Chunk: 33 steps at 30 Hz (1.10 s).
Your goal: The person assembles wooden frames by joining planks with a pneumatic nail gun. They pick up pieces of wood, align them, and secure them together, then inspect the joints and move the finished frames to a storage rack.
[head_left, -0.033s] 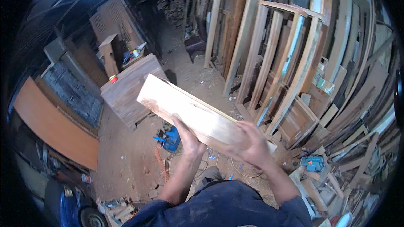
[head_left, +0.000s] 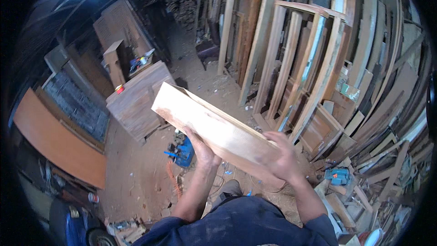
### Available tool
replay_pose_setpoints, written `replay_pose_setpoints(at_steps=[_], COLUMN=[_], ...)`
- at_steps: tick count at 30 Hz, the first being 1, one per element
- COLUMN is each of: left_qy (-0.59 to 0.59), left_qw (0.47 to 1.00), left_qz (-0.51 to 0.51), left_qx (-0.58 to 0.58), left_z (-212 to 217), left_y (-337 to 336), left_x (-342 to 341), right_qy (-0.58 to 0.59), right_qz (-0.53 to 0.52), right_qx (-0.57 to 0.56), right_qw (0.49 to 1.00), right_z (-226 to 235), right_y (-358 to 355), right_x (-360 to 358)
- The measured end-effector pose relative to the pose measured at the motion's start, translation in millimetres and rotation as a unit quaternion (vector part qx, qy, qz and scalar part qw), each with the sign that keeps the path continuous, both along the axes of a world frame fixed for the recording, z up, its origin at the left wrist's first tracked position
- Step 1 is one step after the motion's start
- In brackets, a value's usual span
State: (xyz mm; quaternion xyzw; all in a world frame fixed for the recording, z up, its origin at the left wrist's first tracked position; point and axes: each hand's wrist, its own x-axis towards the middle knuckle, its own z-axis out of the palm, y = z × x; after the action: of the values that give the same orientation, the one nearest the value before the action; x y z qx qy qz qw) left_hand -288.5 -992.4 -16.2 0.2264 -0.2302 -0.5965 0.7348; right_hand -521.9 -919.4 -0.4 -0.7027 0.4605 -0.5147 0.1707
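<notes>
A long piece of pale wood [head_left: 205, 123] is held up in front of my body, slanting from upper left to lower right. Its broad face is bright, with a brownish patch near the left end. A thin second edge and a dark gap run along its far side. My left hand [head_left: 203, 152] holds it at the near edge, thumb against the face and the other fingers hidden beneath. At the right end, my right hand [head_left: 283, 157] is wrapped over the edge, somewhat blurred by motion.
Below the wood, a blue machine [head_left: 182, 152] with an orange coiled hose sits on the floor. A wooden cabinet [head_left: 141, 100] stands ahead on the left. Frames and planks [head_left: 296, 64] lean on the right. A teal power tool [head_left: 337, 176] lies among offcuts.
The wood has tilted, showing more of its far edge and near side. My right hand has shifted slightly right and lies further over the end. The whole view has moved a little.
</notes>
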Motion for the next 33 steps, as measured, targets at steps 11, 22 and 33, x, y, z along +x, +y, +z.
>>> replay_pose_setpoints(at_steps=[11, 22, 33], left_qy=[0.035, 0.012, -0.199], left_qw=[0.997, 0.935, 0.93], left_qz=[-0.057, -0.253, -0.308], left_qx=[-0.038, -0.247, -0.034], left_z=[-72, -5, -18], left_y=[-218, -448, -530], left_x=[-88, -198, -295], right_qy=[-0.468, -0.676, -0.366], right_qz=[-0.138, -0.081, -0.236], right_qx=[0.396, 0.04, -0.331], right_qw=[0.778, 0.732, 0.837], right_z=[-142, -101, 112], right_y=[-91, -299, -427], right_x=[-123, -158, -356])
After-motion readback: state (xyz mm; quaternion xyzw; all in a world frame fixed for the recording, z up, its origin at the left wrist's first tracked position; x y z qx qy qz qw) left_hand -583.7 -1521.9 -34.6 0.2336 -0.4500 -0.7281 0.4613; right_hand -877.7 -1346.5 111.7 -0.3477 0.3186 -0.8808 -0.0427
